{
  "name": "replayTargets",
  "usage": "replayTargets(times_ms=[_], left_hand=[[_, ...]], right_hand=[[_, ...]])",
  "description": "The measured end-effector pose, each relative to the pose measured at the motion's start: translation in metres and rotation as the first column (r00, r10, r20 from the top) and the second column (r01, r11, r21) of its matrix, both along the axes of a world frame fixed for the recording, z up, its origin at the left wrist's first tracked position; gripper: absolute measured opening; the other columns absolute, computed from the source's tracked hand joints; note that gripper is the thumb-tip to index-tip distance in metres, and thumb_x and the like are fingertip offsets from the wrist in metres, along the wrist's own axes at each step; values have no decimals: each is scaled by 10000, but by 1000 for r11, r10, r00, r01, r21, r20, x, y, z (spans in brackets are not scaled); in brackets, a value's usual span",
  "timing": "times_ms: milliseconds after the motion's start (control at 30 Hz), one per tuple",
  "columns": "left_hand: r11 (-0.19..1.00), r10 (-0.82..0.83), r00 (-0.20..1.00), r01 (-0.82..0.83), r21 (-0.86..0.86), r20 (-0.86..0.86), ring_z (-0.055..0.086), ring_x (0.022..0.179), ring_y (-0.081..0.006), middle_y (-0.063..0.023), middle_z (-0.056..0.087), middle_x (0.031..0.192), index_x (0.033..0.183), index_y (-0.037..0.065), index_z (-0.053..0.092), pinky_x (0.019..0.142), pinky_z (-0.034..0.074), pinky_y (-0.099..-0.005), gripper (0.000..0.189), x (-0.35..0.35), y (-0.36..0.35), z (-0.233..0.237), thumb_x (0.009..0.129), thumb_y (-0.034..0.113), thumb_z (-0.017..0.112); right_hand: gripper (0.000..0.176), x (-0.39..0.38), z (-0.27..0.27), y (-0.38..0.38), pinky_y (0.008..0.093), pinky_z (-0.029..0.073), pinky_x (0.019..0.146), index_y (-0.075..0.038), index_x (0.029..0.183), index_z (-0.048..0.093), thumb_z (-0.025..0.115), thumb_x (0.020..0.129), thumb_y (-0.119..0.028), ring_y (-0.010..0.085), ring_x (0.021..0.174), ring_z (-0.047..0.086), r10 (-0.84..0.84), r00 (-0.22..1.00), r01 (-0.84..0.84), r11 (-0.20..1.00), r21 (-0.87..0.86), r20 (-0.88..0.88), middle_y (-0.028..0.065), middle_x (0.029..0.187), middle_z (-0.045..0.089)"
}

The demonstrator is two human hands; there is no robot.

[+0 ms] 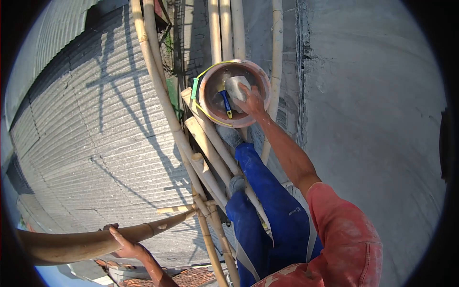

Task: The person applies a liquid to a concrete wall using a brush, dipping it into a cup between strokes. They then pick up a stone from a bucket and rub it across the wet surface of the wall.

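Observation:
My right hand reaches into a round bucket, its fingers closed on a pale grey, rounded object whose kind I cannot make out. Beside that object, within the rim, is a paintbrush with a blue handle and yellow end. The bucket has a thin yellow handle with a green grip hanging over its side. At the lower left, my left hand is wrapped around a thick bamboo pole; some of its fingers are hidden behind the pole.
My feet, in grey shoes, stand on bamboo poles lashed into a scaffold. Upright bamboo runs along the left, with a corrugated roof below. A smooth grey wall rises at the right.

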State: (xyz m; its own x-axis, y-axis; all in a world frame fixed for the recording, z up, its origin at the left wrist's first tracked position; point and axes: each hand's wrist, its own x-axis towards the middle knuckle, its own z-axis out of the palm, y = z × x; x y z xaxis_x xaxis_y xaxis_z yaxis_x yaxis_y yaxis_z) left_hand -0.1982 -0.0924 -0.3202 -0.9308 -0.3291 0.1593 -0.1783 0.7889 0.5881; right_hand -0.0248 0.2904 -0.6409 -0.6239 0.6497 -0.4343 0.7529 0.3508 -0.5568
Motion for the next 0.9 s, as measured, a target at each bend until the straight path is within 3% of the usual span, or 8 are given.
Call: replayTargets(times_ms=[133, 167, 233, 300, 500, 633, 733, 900], left_hand=[[997, -75, 997, 75, 19, 18, 601, 782, -212, -163, 632, 859, 950, -96, 594, 729, 497, -351, 371, -1, -4, -2, 831, 240, 698], [999, -44, 999, 44, 22, 16, 606, 783, -213, -165, 634, 875, 950, -95, 592, 720, 502, -341, 359, -2, -8, -6, 831, 226, 698], [996, -55, 998, 55, 68, -9, 609, 788, -215, -170, 634, 890, 972, -97, 584, 722, 506, -342, 367, -6, 1, -8, 829, 221, 699], [995, -82, 992, 76, 67, 91, 620, 801, -220, -179, 634, 935, 1060, -103, 542, 740, 515, -340, 423, -7, -9, -9, 825, 210, 703], [976, -204, 975, 196, 94, 89, 564, 1022, -297, -213, 565, 1156, 1225, -104, 465, 900, 432, -365, 599, -11, 13, -5, 827, 282, 692], [982, -187, 976, 190, -18, 108, 556, 1026, -392, -279, 548, 1156, 1249, -103, 409, 873, 443, -427, 717, -16, 18, -4, 786, 357, 706], [956, -291, 951, 285, 63, 108, 546, 1041, -410, -295, 543, 1147, 1253, -100, 406, 870, 441, -441, 708, -30, -5, -36, 795, 358, 691], [916, -382, 909, 397, -65, 170, 586, 939, -412, -278, 598, 1044, 1248, -92, 419, 779, 474, -450, 797, -56, -13, -55, 780, 508, 656]], right_hand=[[703, 17, 7, 0, 429, 434, 926, -176, 1370, 414, 700, 742, -312, 388, 1165, 484, 19, 993, -13, 998, -59, 114, 229, 1245, 471], [673, 21, 14, 1, 427, 443, 922, -153, 1366, 409, 670, 769, -325, 378, 1133, 514, -325, 943, 272, 878, -393, -74, 221, 1224, 501], [646, 19, 36, 8, 424, 452, 917, -131, 1362, 404, 640, 797, -338, 367, 1100, 544, -656, 737, 377, 596, -709, -159, 214, 1203, 532], [603, 38, 76, 9, 466, 492, 844, -87, 1333, 416, 549, 839, -407, 356, 1035, 588, -849, 494, 49, -188, -981, 188, 209, 1188, 556], [700, 103, 224, 17, 486, 522, 666, -78, 1372, 357, 402, 856, -549, 352, 1014, 587, -875, 481, -281, -91, -955, -58, 220, 1277, 494], [642, 173, 371, 36, 432, 473, 881, -93, 1386, 331, 522, 860, -408, 294, 1141, 531, -902, 331, -52, 275, -960, -276, 162, 1296, 485], [899, 244, 483, 47, 372, 334, 1022, -52, 1425, 195, 651, 758, -447, 225, 1221, 409, -563, 333, 454, 799, -395, -756, 110, 1317, 398], [976, 381, 645, 24, 398, 239, 1056, -25, 1428, 125, 675, 748, -456, 259, 1279, 286, -79, 491, 842, 301, 448, -868, 137, 1383, 271]])
